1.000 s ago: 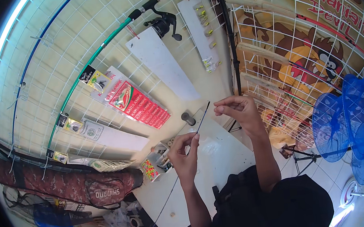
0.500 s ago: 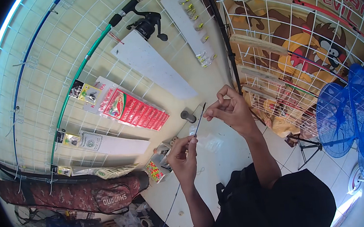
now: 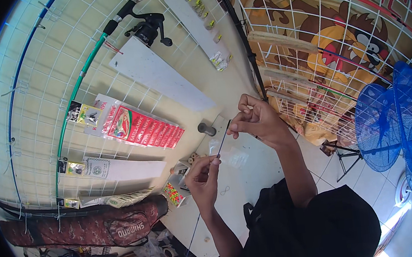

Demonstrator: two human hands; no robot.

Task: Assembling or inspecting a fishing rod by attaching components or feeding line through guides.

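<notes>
A thin blue rod with a dark upper end slants up between my hands. My left hand grips it between thumb and forefinger. Below that hand the rod runs on down past the table edge to a pale orange end. Up at the dark end, my right hand is closed in a pinch, its fingertips against or just beside the rod. Whatever lies between those fingertips is too small to make out. A thin looped line shows against the white table under my hands.
A dark grey cylinder and a box of bright coloured beads stand on the table. White wire grids hold rods, a reel and red packets. A camouflage rod bag lies left; blue nets hang right.
The whole view has shifted slightly. My right fingertips are nearer the rod's dark end, which stood out more beside them before. My left hand keeps its grip.
</notes>
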